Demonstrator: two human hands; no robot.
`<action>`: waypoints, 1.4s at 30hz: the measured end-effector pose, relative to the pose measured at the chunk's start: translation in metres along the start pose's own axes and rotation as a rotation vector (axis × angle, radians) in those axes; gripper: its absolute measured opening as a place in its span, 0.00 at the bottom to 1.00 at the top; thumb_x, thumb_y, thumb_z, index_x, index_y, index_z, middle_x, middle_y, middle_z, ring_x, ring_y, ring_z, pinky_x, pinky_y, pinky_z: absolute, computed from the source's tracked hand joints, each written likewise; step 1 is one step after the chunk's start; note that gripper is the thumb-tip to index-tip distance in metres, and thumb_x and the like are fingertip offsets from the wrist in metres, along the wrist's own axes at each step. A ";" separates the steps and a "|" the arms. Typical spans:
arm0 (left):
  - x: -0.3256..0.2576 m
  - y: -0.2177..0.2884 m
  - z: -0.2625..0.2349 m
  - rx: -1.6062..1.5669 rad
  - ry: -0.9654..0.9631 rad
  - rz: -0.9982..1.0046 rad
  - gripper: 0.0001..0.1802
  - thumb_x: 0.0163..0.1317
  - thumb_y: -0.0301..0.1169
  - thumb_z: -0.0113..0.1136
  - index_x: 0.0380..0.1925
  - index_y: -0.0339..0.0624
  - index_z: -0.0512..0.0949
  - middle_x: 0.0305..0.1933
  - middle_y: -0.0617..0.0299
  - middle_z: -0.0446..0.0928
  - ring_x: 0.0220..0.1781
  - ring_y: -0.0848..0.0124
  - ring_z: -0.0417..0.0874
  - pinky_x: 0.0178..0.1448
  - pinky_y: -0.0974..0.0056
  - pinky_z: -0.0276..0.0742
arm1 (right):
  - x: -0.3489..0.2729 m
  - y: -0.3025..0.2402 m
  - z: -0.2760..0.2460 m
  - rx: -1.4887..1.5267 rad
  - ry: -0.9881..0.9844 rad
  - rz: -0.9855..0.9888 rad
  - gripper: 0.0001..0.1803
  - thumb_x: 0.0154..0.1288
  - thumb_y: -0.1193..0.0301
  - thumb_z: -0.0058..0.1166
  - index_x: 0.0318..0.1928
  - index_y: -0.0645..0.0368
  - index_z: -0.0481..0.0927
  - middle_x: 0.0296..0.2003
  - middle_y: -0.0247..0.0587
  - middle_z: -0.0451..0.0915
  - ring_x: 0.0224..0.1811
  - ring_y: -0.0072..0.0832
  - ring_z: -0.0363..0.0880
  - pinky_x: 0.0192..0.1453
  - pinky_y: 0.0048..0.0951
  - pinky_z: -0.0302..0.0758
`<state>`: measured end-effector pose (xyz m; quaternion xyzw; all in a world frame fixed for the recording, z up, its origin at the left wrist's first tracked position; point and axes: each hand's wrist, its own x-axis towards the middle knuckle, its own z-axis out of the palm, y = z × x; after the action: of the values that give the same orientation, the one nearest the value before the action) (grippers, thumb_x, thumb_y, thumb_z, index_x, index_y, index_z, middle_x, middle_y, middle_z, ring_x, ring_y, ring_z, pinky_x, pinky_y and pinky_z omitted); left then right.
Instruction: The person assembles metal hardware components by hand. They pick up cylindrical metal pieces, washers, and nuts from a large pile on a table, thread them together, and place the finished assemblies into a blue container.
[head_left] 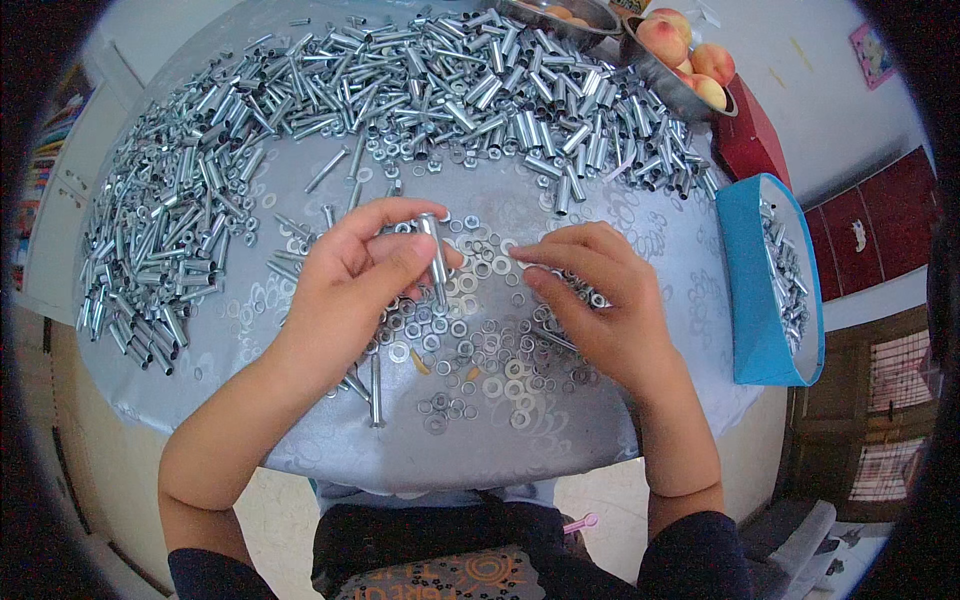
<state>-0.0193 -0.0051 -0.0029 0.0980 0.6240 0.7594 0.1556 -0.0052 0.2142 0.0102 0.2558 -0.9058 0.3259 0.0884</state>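
Note:
My left hand (350,262) is closed around a metal sleeve anchor bolt (434,248), pinched between thumb and fingers. The bolt is nearly upright, its wider sleeve at the top and a thinner shank pointing down. To the right, my right hand (605,295) hovers low over the loose washers (490,345), palm down and fingers bent. Its thumb and index tips are apart, close to a washer (501,265); I see nothing held between them. Several loose bolts lie beside and under my left wrist, one long bolt (376,390) pointing toward me.
A broad heap of metal sleeves, bolts and nuts (400,85) curves along the table's far and left sides. A blue box (755,290) of metal parts stands at the right edge. Behind it are a red box (752,135), a metal bowl of peaches (728,103) and another bowl (565,32).

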 end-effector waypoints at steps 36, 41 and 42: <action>0.001 -0.008 0.004 -0.129 0.085 -0.026 0.15 0.60 0.28 0.49 0.47 0.34 0.68 0.38 0.55 0.78 0.32 0.79 0.73 0.38 0.75 0.68 | 0.008 0.001 0.037 -0.190 -0.091 -0.206 0.11 0.46 0.76 0.56 0.35 0.57 0.77 0.37 0.34 0.76 0.42 0.37 0.68 0.48 0.33 0.66; 0.002 -0.007 0.003 -0.137 0.098 -0.045 0.15 0.61 0.28 0.49 0.46 0.34 0.68 0.38 0.54 0.78 0.32 0.79 0.73 0.39 0.75 0.69 | 0.005 0.002 0.039 -0.181 -0.061 -0.183 0.10 0.46 0.77 0.55 0.33 0.57 0.77 0.34 0.34 0.76 0.41 0.36 0.69 0.47 0.32 0.67; 0.002 -0.007 0.003 -0.139 0.098 -0.049 0.15 0.61 0.28 0.49 0.46 0.34 0.68 0.39 0.53 0.78 0.32 0.79 0.73 0.39 0.75 0.69 | 0.005 0.002 0.039 -0.176 -0.055 -0.171 0.09 0.47 0.77 0.55 0.33 0.57 0.77 0.34 0.34 0.76 0.41 0.36 0.69 0.47 0.32 0.67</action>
<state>-0.0196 0.0000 -0.0090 0.0343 0.5788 0.8009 0.1498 -0.0100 0.1888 -0.0196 0.3324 -0.9078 0.2293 0.1134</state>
